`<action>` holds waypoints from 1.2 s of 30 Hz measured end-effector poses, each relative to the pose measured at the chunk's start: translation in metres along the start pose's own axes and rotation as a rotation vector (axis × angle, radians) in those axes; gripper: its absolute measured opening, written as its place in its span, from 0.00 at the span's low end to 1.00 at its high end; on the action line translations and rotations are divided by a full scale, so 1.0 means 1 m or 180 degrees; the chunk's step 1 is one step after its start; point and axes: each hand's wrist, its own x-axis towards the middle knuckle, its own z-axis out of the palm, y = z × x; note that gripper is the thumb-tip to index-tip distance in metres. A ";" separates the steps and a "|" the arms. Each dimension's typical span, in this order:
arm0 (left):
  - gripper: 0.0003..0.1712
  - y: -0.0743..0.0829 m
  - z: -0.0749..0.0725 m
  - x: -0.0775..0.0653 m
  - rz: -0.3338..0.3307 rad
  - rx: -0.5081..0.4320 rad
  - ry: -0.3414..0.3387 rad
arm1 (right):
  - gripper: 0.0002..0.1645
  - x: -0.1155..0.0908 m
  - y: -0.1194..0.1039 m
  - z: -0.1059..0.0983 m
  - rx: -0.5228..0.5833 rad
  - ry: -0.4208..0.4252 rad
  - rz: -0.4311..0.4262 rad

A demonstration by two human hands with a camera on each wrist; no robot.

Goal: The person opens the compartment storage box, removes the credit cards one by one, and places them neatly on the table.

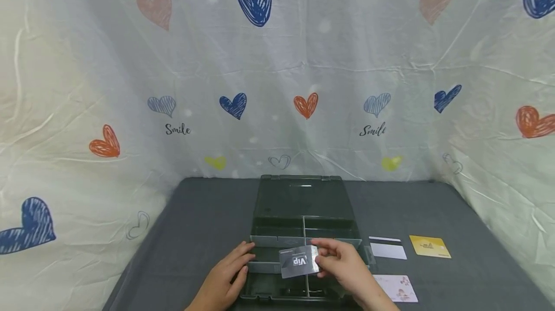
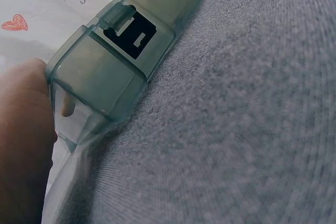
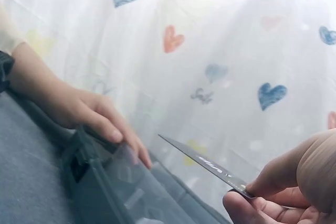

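Note:
In the head view a grey card marked "Vip" is pinched by its right edge between the thumb and fingers of my right hand. The card hangs above an opened dark green see-through plastic box with divided compartments. My left hand rests on the box's left side with its fingers nearly straight. Seen in the right wrist view, the card is tilted and clear of the box wall. The left wrist view shows the box's front latch beside the left thumb.
Right of the box lie a white card with a black stripe, a yellow card and a pale pink-patterned card. A dark grey cloth covers the table. White curtains with printed hearts hang behind and at both sides.

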 end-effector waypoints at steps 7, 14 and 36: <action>0.18 -0.002 0.000 0.002 0.0037 0.0021 0.0042 | 0.29 -0.009 -0.004 -0.019 -0.0061 0.0336 0.0183; 0.18 -0.001 0.001 0.001 -0.0030 -0.0066 -0.0012 | 0.29 -0.018 -0.011 -0.034 -0.0174 0.0586 0.0328; 0.19 -0.004 0.003 0.003 0.0062 -0.0149 0.0008 | 0.28 -0.052 -0.015 -0.104 -0.0736 0.1299 0.0990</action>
